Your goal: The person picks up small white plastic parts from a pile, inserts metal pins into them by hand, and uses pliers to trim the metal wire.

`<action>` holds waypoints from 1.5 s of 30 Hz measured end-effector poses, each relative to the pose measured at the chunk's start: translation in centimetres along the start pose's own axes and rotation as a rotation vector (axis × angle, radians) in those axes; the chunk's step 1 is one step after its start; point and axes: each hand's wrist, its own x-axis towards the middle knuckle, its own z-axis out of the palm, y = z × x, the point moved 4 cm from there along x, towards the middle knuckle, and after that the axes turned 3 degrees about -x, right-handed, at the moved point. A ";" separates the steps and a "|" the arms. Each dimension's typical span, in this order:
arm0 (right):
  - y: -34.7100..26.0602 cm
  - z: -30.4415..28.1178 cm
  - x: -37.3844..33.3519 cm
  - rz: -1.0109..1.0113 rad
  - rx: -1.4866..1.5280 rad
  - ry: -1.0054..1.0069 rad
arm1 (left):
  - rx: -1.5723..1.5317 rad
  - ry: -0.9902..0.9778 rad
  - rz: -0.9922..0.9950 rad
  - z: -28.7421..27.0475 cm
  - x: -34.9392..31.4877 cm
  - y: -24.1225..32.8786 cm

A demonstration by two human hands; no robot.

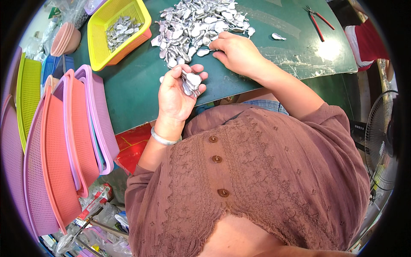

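Note:
A large heap of small silver, spoon-shaped metal pieces (195, 21) covers the far middle of the green table (137, 94). My left hand (176, 96) is turned palm up, its fingers curled round several of these silver pieces (191, 81). At the near edge of the heap, my right hand (239, 53) pinches one silver metal piece (203, 52) between thumb and fingers. Left of the heap, a yellow basket (97, 47) holds more silver pieces (123, 32). One stray piece (278, 37) lies to the right, apart from the heap.
Pliers with red handles (317, 28) lie at the table's far right. Pink, purple and yellow-green perforated baskets (60, 158) are stacked along my left side. Beyond them stand nested pink bowls (65, 39). A fan (381, 137) is at the right, and another person's red clothing (372, 40) shows behind.

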 end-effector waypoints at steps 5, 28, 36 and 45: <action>-0.1 0.2 0.5 -0.029 -0.043 -0.015 | 0.059 -0.006 0.022 -0.5 -0.1 0.0; -2.3 -1.9 -2.0 0.047 0.637 0.017 | 0.206 0.115 0.024 0.6 -0.5 -0.4; -2.3 -1.7 -2.3 0.009 0.660 0.102 | 0.150 0.090 0.060 0.6 -0.5 -0.3; -0.6 -1.1 -0.5 -0.126 0.049 0.080 | 0.145 0.054 0.066 0.0 -0.3 0.0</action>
